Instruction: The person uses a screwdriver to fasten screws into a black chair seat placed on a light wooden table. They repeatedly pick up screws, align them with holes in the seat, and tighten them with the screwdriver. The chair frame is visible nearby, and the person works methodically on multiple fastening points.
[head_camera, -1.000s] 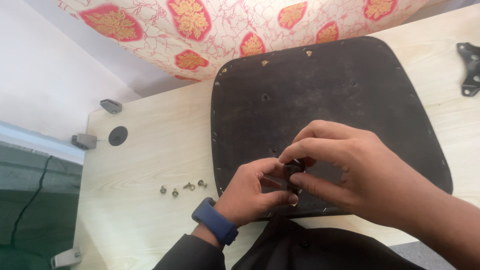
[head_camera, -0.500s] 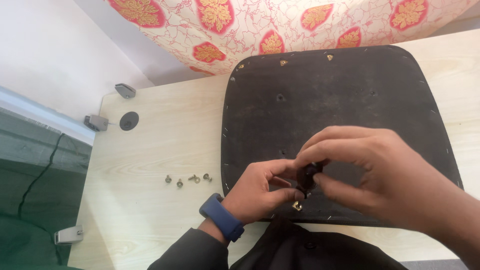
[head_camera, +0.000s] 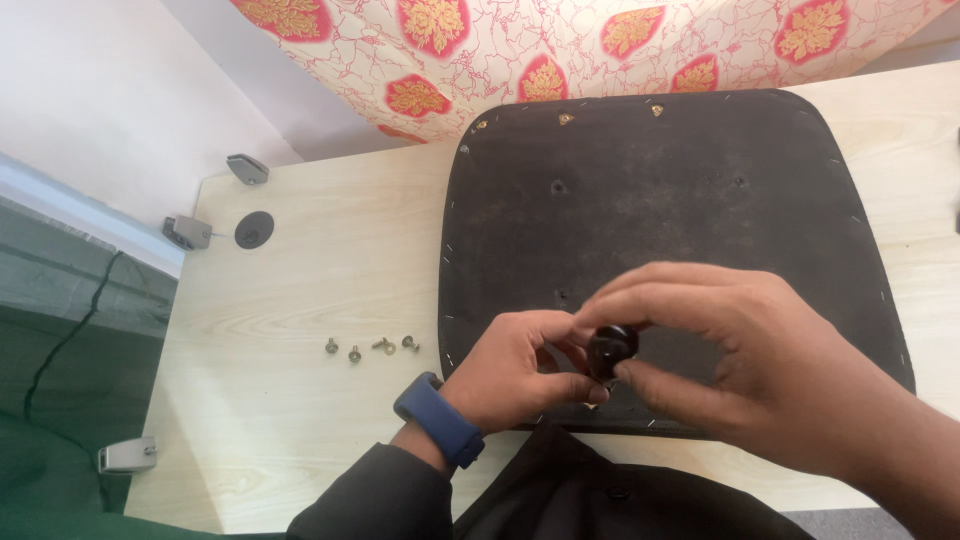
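Head view: worn on the person's head, looking steeply down.
Nearness: close above the pale wooden surface (head_camera: 300, 300) and flat black seat panel (head_camera: 660, 200).
Other views: none.

Both hands meet fingertip to fingertip, left hand (head_camera: 515, 368) curled, right hand (head_camera: 760, 370) arched in a pinching grip.

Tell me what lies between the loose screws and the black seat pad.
Nothing in the head view: only bare light wood of the table separates the screws from the seat pad. The left hand sits lower right of them.
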